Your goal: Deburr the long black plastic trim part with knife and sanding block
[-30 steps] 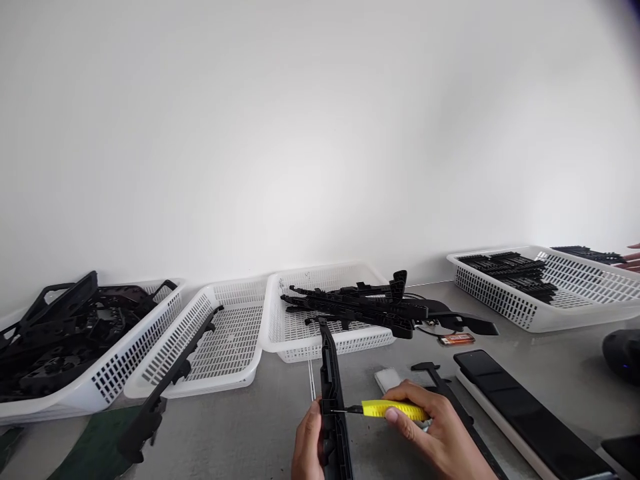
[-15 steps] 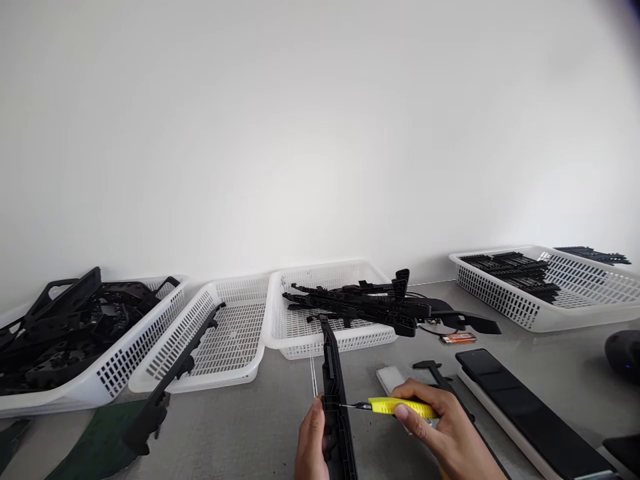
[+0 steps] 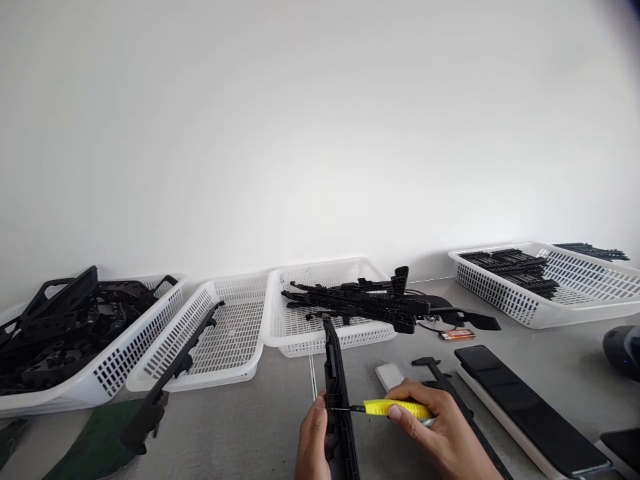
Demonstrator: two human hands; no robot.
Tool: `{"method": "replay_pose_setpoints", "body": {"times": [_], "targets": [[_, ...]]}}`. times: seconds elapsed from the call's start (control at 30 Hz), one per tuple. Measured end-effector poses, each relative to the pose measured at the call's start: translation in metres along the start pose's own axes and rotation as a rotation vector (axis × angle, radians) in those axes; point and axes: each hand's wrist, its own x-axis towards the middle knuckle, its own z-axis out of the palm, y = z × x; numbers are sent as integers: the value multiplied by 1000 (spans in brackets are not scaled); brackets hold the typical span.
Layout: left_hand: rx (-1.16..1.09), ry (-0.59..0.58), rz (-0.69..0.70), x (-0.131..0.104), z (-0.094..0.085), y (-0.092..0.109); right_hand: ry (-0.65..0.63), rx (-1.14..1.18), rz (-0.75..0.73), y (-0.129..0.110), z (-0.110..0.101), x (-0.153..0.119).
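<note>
A long black plastic part (image 3: 340, 380) is held upright-looking, pointing away from me, by my left hand (image 3: 314, 440), whose thumb presses on its left edge. My right hand (image 3: 440, 427) grips a yellow-handled knife (image 3: 393, 408) between thumb and fingers. The knife's thin blade lies across the black part, its tip close to my left thumb. Beyond the part's far end stands a white basket (image 3: 300, 348) with several long black parts (image 3: 360, 303) piled across it.
Left: a basket (image 3: 125, 363) of black parts, another basket (image 3: 235, 380) with a long black part (image 3: 175, 367) over its rim, and green material (image 3: 95, 440). Right: a white block (image 3: 390, 377), caliper (image 3: 465, 407), phone (image 3: 530, 407), orange-labelled item (image 3: 457, 335) and basket (image 3: 545, 317).
The knife and my right hand have moved slightly left, so the blade reaches farther across the black part. My left hand still holds the part, which has shifted slightly right.
</note>
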Motion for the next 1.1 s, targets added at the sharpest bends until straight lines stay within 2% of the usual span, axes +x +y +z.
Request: {"method": "replay_pose_setpoints", "body": {"times": [0.2, 0.53, 0.67, 0.87, 1.1], "targets": [[2, 18, -15, -7, 8, 7, 12, 16, 15, -5, 2, -1], [14, -8, -14, -8, 6, 7, 74, 1, 14, 5, -1, 1], [3, -32, 9, -8, 5, 6, 36, 0, -9, 0, -1, 0], [-2, -27, 7, -10, 3, 7, 67, -11, -14, -3, 2, -1], [-3, -34, 15, -9, -2, 8, 2, -23, 30, -4, 2, -1]]}}
